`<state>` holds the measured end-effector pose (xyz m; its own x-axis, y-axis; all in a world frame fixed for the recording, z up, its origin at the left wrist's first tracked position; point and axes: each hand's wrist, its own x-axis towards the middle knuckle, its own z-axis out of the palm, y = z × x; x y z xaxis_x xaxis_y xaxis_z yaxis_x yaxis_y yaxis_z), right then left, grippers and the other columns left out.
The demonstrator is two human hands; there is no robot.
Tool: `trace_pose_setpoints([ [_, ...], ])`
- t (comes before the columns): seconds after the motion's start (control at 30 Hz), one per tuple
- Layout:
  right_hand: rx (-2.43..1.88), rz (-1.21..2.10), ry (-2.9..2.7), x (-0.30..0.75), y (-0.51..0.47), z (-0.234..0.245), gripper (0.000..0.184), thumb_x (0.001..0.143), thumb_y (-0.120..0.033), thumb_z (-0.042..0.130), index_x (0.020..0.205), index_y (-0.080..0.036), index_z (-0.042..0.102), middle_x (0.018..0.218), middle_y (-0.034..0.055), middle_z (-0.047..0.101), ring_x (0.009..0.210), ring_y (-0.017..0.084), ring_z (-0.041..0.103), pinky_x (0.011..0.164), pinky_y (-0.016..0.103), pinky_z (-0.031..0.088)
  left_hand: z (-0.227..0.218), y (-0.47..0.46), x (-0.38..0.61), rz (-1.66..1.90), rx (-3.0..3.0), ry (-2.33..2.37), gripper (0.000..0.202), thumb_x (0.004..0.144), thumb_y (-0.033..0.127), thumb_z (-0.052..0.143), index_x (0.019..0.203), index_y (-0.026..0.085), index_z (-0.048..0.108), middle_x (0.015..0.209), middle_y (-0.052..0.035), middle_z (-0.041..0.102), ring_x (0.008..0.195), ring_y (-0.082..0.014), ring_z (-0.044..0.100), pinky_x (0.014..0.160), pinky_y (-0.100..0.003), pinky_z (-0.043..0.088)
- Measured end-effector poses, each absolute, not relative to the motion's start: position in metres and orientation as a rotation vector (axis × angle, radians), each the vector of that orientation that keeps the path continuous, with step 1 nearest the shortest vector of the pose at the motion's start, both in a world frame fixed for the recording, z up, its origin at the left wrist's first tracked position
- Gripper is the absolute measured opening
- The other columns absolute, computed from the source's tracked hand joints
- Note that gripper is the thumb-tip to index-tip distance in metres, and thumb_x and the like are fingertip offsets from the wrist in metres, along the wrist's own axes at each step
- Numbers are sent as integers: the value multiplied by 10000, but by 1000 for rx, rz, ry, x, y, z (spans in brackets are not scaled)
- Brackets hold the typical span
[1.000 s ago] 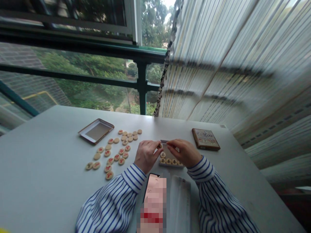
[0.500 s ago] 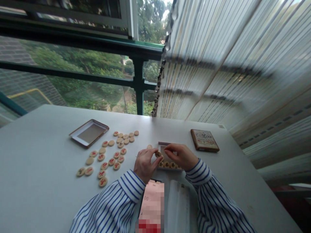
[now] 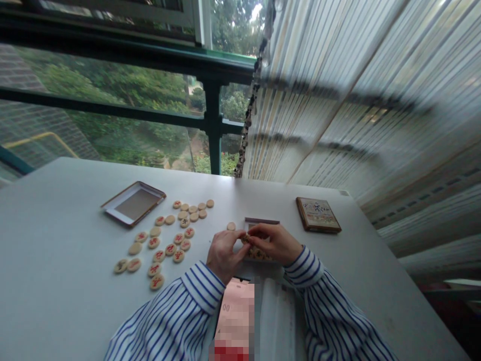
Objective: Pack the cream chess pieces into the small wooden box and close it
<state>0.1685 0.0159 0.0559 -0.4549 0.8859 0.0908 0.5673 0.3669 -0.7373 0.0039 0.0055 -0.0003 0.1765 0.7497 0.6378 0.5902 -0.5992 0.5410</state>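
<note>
My left hand (image 3: 224, 254) pinches a round wooden xiangqi piece (image 3: 245, 239) between thumb and fingers, above the left side of a small open box (image 3: 263, 219). The fingers of my right hand (image 3: 278, 244) are closed at the same piece, from its right side. Inside the box, a row of pieces (image 3: 259, 254) with black characters lies along the near side, partly covered by my right hand. One loose piece (image 3: 231, 226) rests on the table just beyond my left hand.
Several scattered xiangqi pieces (image 3: 170, 249), some with red characters, lie left on the white table (image 3: 67, 225). Behind them sits an open box lid (image 3: 133, 203). A closed patterned box (image 3: 318, 214) stands at right. A phone (image 3: 235, 316) and a clear plastic sleeve (image 3: 277, 321) lie in front.
My right hand has moved left from over the box, and its fingertips now meet the piece in my left hand. The view has shifted slightly.
</note>
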Motion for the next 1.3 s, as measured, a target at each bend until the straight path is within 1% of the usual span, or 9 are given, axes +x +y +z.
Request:
trace_pose_setpoints([
  [0.23, -1278, 855, -2147, 170, 17, 54, 187, 808, -258, 510, 907, -158, 634, 791, 30, 656, 709, 119, 585, 668, 233, 457, 2, 4, 4, 1367, 2220, 1262, 241, 746, 308, 604, 947, 175, 588, 838, -58, 667, 805, -182, 608, 735, -321, 472],
  [0.4, -1294, 826, -2137, 170, 16, 60, 177, 799, -238, 516, 889, -149, 640, 785, 35, 662, 702, 118, 585, 673, 236, 462, 4, 3, 3, 1340, 2077, 1234, 173, 814, 243, 519, 945, 173, 607, 871, -55, 667, 834, -160, 608, 744, -289, 479],
  [0.67, -1246, 809, -2173, 171, 17, 56, 185, 807, -234, 508, 899, -159, 650, 786, 28, 663, 710, 119, 584, 677, 230, 456, 5, 2, 3, 1318, 1773, 1291, 151, 770, 297, 576, 856, 199, 652, 777, -9, 675, 667, -116, 594, 615, -230, 477],
  [0.8, -1240, 805, -2188, 170, 16, 57, 182, 803, -234, 515, 895, -161, 655, 783, 31, 667, 709, 122, 587, 672, 228, 454, 6, 2, 4, 1279, 1667, 1291, 175, 753, 325, 589, 824, 185, 665, 732, -6, 670, 623, -107, 570, 592, -215, 460],
  [0.9, -1226, 805, -2193, 170, 16, 58, 184, 804, -240, 515, 894, -163, 656, 784, 34, 667, 709, 125, 588, 671, 228, 454, 6, 3, 5, 1266, 1585, 1285, 198, 738, 336, 599, 818, 169, 670, 724, -15, 669, 627, -114, 571, 605, -218, 461],
  [1.13, -1249, 767, -2158, 169, 17, 55, 184, 806, -253, 510, 898, -171, 647, 794, 32, 666, 696, 122, 584, 659, 230, 455, 1, 5, 5, 1284, 1362, 1193, 205, 708, 313, 630, 834, 155, 662, 765, -34, 672, 708, -145, 611, 688, -254, 484],
  [1.3, -1268, 778, -2166, 169, 16, 58, 197, 813, -258, 495, 903, -167, 645, 789, 37, 665, 700, 127, 586, 664, 240, 456, 1, 7, 6, 1315, 1178, 1115, 210, 673, 301, 664, 815, 147, 655, 758, -30, 674, 720, -143, 620, 717, -260, 493],
])
